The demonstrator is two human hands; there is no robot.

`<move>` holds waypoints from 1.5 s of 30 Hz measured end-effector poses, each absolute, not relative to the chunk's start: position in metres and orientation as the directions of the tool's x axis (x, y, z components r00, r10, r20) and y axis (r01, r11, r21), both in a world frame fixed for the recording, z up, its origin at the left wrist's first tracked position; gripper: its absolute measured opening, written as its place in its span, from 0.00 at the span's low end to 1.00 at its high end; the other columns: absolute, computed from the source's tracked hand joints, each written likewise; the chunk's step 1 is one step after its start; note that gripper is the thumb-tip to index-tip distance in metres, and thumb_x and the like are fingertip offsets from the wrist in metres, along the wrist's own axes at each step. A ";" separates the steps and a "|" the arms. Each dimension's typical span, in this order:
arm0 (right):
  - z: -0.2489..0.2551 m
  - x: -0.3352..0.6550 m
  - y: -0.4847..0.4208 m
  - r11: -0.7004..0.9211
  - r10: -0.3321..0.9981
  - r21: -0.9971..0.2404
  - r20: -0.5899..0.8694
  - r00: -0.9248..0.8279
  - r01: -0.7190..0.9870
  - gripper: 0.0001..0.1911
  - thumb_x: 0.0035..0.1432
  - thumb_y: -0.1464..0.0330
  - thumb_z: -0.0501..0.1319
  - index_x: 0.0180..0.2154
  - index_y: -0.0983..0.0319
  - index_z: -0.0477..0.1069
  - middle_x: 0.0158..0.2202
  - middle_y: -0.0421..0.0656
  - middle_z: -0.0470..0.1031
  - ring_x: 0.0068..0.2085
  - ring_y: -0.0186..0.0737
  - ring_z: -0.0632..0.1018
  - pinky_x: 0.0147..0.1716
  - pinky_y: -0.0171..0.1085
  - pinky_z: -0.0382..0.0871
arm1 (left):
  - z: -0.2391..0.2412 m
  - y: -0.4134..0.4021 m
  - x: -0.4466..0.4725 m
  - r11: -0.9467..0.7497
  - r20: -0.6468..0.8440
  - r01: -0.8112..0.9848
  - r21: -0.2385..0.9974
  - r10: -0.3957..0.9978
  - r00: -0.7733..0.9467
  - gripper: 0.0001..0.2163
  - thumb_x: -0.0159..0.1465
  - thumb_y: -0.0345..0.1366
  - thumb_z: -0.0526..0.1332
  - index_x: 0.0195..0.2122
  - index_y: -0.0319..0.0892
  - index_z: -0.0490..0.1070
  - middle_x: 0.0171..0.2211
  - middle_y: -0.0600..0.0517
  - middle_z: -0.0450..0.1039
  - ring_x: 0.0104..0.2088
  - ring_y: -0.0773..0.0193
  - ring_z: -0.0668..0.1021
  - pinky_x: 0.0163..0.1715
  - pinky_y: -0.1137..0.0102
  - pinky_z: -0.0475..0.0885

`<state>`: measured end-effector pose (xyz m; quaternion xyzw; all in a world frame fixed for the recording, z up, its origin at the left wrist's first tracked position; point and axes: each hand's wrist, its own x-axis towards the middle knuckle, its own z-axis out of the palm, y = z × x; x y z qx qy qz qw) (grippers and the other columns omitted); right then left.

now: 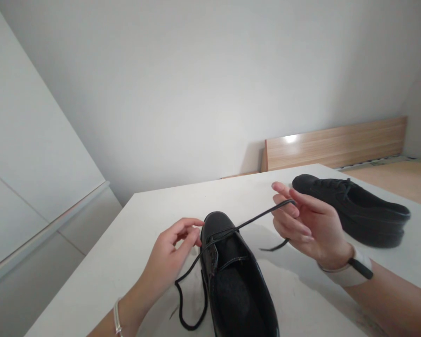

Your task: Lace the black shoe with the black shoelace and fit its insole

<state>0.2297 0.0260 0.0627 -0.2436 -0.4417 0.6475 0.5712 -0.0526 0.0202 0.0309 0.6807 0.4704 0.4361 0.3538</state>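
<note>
A black lace-up shoe [237, 285] lies on the white table in front of me, toe pointing away. Its lace [257, 217] runs across the front eyelet area, with one end stretched up to the right. My right hand [301, 222] is raised beside the shoe, fingers curled, holding that end; the loose tip hangs below the fingers. On the left, my left hand [178, 243] touches the side of the toe with bent fingertips, thumb and index a little apart. The other lace end [191, 326] loops down onto the table at the shoe's left.
A second black shoe [365, 210], laced and tied in a bow, rests on the table [171, 199] behind my right hand. Past the table are a wooden board [337, 145] by the wall and a tan surface at right. White panels [31, 140] rise on the left.
</note>
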 end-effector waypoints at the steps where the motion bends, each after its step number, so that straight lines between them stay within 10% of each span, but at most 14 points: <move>1: 0.063 0.229 0.027 0.085 0.954 -0.867 0.214 -0.212 -0.490 0.10 0.62 0.61 0.56 0.40 0.55 0.73 0.19 0.35 0.65 0.14 0.29 0.52 0.11 0.32 0.43 | 0.028 0.021 -0.050 -0.300 0.250 0.366 0.881 0.951 0.181 0.11 0.66 0.42 0.60 0.43 0.42 0.76 0.29 0.52 0.77 0.33 0.60 0.78 0.37 0.67 0.70; 5: 0.054 0.220 0.031 0.212 0.906 -0.965 0.254 -0.339 -0.158 0.15 0.64 0.57 0.58 0.47 0.58 0.71 0.18 0.38 0.72 0.22 0.37 0.71 0.24 0.37 0.65 | 0.021 0.023 -0.045 -0.374 0.286 0.411 0.831 0.922 0.259 0.09 0.65 0.40 0.61 0.39 0.43 0.79 0.36 0.48 0.78 0.38 0.58 0.78 0.40 0.65 0.71; 11: 0.022 0.202 0.038 0.374 0.892 -0.893 0.273 -0.360 0.250 0.18 0.62 0.56 0.62 0.46 0.61 0.76 0.34 0.45 0.76 0.34 0.40 0.75 0.30 0.37 0.71 | 0.021 0.023 -0.047 -0.456 0.360 0.358 0.815 0.882 0.304 0.07 0.65 0.36 0.62 0.37 0.44 0.80 0.36 0.47 0.78 0.38 0.59 0.79 0.40 0.66 0.72; 20: 0.020 0.196 0.032 0.502 0.852 -0.811 0.403 -0.334 0.301 0.09 0.64 0.63 0.60 0.34 0.60 0.73 0.34 0.43 0.74 0.35 0.39 0.74 0.34 0.38 0.70 | 0.034 0.006 -0.026 -0.598 0.569 0.427 0.678 0.795 0.210 0.06 0.67 0.31 0.57 0.35 0.44 0.73 0.35 0.50 0.75 0.38 0.61 0.76 0.40 0.68 0.70; 28: 0.024 0.201 0.035 0.519 0.855 -0.832 0.502 -0.135 0.194 0.08 0.68 0.63 0.54 0.36 0.58 0.64 0.30 0.41 0.72 0.34 0.39 0.74 0.37 0.40 0.68 | 0.042 0.011 -0.043 -0.359 0.361 0.119 0.926 0.933 0.005 0.07 0.69 0.42 0.56 0.43 0.46 0.67 0.24 0.57 0.67 0.31 0.64 0.73 0.38 0.68 0.71; 35: 0.036 0.196 0.020 0.484 0.859 -0.874 0.484 -0.165 -0.045 0.09 0.67 0.59 0.58 0.36 0.57 0.67 0.25 0.37 0.69 0.27 0.35 0.72 0.28 0.35 0.67 | 0.038 0.008 -0.033 -0.431 0.330 0.306 0.849 0.884 0.332 0.08 0.66 0.37 0.59 0.44 0.45 0.75 0.45 0.48 0.73 0.49 0.58 0.75 0.53 0.64 0.67; 45: 0.029 0.203 0.033 0.652 0.758 -0.641 0.553 -0.346 0.404 0.06 0.65 0.70 0.57 0.43 0.58 0.70 0.36 0.44 0.72 0.35 0.40 0.73 0.36 0.40 0.69 | 0.048 0.004 -0.036 -0.336 0.300 0.207 0.919 0.936 0.186 0.12 0.69 0.44 0.54 0.32 0.44 0.67 0.27 0.54 0.70 0.34 0.62 0.75 0.38 0.68 0.69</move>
